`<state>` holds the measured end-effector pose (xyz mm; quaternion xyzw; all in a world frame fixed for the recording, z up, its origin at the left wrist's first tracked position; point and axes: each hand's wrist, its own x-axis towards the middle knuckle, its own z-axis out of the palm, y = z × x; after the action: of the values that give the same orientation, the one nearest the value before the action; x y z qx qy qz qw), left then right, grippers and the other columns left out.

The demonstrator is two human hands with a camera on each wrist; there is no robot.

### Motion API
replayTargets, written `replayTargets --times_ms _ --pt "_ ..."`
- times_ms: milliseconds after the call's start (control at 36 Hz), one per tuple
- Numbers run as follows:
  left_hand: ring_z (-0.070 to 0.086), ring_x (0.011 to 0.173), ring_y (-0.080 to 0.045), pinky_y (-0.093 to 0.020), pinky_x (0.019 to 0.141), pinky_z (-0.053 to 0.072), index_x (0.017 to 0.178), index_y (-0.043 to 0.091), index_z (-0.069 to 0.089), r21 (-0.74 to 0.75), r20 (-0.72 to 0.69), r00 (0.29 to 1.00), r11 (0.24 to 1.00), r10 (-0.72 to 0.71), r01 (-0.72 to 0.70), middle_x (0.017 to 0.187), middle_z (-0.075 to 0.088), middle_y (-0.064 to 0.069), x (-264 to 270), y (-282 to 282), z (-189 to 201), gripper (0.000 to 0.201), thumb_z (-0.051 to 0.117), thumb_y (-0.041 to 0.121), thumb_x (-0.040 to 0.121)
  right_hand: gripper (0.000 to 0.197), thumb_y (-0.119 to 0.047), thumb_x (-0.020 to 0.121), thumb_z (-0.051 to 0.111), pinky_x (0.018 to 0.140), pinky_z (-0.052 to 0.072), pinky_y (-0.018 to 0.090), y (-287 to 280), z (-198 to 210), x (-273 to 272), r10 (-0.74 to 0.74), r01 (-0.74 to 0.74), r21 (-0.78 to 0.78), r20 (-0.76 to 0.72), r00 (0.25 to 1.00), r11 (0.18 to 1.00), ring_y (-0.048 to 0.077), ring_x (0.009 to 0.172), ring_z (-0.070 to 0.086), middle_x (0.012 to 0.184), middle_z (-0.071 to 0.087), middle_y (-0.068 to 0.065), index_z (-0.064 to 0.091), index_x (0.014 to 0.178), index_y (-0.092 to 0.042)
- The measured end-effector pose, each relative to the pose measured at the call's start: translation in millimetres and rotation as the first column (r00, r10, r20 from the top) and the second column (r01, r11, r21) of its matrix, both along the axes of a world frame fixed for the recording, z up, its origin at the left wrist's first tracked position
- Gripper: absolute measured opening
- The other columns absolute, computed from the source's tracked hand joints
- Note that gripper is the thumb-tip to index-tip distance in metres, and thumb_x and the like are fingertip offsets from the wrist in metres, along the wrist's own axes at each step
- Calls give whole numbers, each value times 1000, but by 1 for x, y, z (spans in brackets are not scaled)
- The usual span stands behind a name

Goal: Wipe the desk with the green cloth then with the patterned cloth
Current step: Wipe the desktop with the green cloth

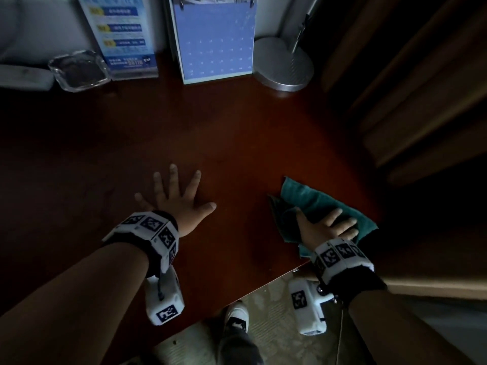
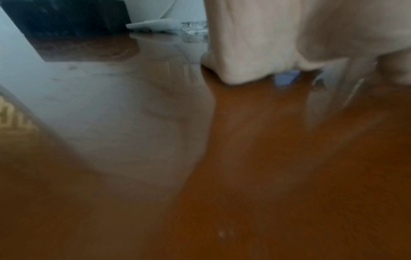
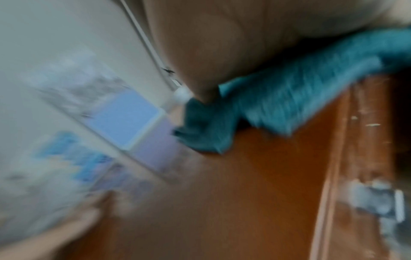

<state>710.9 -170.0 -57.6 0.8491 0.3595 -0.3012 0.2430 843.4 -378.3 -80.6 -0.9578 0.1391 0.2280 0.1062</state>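
1. Green cloth (image 1: pixel 313 204) lay crumpled at the surface's (image 1: pixel 210 133) near right edge.
2. Right hand (image 1: pixel 322 227) pressed flat on it, fingers straight.
3. Left hand (image 1: pixel 175 200) rested splayed on bare surface, holding nothing.

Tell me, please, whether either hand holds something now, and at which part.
Neither grips anything. The right hand presses flat on the middle of the green cloth; the left hand lies spread on the bare desk.

Dark red-brown desk (image 1: pixel 237 133) carried the calendar (image 1: pixel 214 46); leaflet stand (image 1: pixel 123 38) and glass tray (image 1: pixel 79 69) left of it, lamp base (image 1: pixel 286 65) right, green cloth (image 1: pixel 313 201) nearer.
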Motion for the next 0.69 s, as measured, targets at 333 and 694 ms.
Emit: replayTargets --times_ms 333,694 --pt "-25 142 -22 -62 111 -4 137 51 -28 100 8 999 995 -31 30 151 -35 2 -92 25 0 65 19 62 93 49 -27 96 49 116 19 42 -47 17 16 806 -862 140 310 505 487 19 144 21 151 28 -9 29 139 -41" --pt "-40 133 -24 -61 107 -13 120 48 -45 51 -113 988 993 -102 109 123 -60 7 -110 31 -14 64 11 64 91 56 -63 91 13 108 -14 63 4 -14 -35 736 -733 -86 3 677 675 24 139 -32 154 -30 -8 -20 136 -57"
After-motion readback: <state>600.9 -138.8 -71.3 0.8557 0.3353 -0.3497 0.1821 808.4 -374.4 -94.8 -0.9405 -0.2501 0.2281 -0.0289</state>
